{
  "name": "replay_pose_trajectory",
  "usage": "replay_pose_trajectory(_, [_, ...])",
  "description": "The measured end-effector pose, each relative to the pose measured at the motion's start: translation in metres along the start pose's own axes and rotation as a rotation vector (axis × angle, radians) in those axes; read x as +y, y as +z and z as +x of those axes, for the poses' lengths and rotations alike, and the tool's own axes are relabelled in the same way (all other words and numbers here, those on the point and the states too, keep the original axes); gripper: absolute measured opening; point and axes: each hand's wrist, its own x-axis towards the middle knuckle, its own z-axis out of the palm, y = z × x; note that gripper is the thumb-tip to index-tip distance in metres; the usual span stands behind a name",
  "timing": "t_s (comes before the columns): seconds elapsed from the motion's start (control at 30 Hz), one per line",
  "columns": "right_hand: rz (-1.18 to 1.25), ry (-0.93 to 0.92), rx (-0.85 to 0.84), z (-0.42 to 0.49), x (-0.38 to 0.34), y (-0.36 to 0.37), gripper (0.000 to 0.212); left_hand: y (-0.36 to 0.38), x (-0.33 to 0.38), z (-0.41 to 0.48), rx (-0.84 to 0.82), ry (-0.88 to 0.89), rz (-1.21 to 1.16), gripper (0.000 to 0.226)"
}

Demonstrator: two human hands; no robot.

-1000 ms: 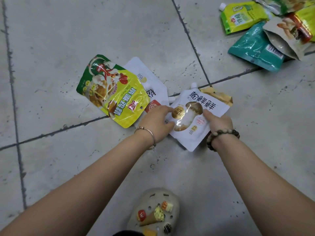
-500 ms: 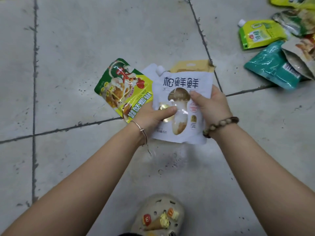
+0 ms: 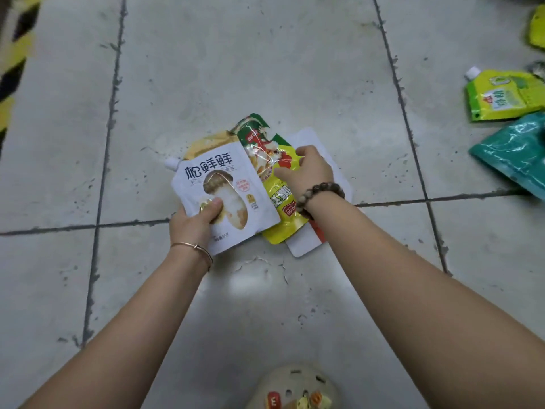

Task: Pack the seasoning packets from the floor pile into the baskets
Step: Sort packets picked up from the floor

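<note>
The left hand (image 3: 198,222) holds a white mushroom packet (image 3: 236,184) near its bottom corner, thumb on the front. A tan packet (image 3: 206,143) sits tucked behind it. The right hand (image 3: 306,169) curls its fingers round the edge of a green and yellow packet (image 3: 277,208). That one lies over a flat white packet (image 3: 336,175) on the floor (image 3: 236,69). I cannot tell if it is lifted yet. No basket is in view. A teal packet (image 3: 516,152) waits far off to the right.

The packets are smooth, shiny and bendy, so they could slide. The tan one may slip out the back, since 1 hand pinches 2 packets. The flat white one might get left behind. The small round cap (image 3: 171,163) could snag.
</note>
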Motion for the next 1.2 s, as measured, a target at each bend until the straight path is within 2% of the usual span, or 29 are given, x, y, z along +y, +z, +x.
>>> replay_pose_trajectory(0.1, [-0.189,0.067,0.029,0.016,-0.006,0.013,0.073,-0.005,-0.001,0.005,0.024,-0.009,0.041,0.014])
replay_pose_trajectory(0.2, [-0.346,0.049,0.023,0.023,-0.010,0.022,0.085,-0.005,-0.002,0.010,0.010,-0.003,0.054,0.015])
replay_pose_trajectory(0.3, [-0.431,0.081,0.054,0.028,-0.010,0.028,0.072,-0.002,-0.004,0.012,-0.010,0.005,0.039,0.017])
replay_pose_trajectory(0.4, [-0.303,0.242,-0.013,0.031,-0.012,0.022,0.051,0.001,-0.007,0.013,-0.036,-0.004,0.043,0.019])
replay_pose_trajectory(0.47, [-0.188,0.236,-0.103,0.031,-0.010,0.018,0.040,0.002,-0.009,0.012,-0.050,-0.012,0.037,0.019])
replay_pose_trajectory(0.57, [-0.031,0.188,-0.105,0.023,0.002,0.001,0.022,0.007,-0.010,0.008,-0.099,-0.015,0.024,0.018])
replay_pose_trajectory(0.77, [0.232,0.078,0.105,-0.010,0.053,-0.082,0.030,0.040,-0.007,-0.010,-0.241,-0.002,0.047,0.015])
replay_pose_trajectory(0.9, [0.390,0.127,0.259,-0.040,0.094,-0.139,0.034,0.076,-0.009,-0.030,-0.359,0.045,0.088,0.018])
replay_pose_trajectory(1.07, [0.644,0.197,0.375,-0.083,0.135,-0.195,0.042,0.122,-0.014,-0.064,-0.507,0.142,0.162,0.020])
replay_pose_trajectory(1.2, [0.804,0.235,0.465,-0.124,0.162,-0.228,0.039,0.156,-0.022,-0.097,-0.646,0.127,0.193,0.020])
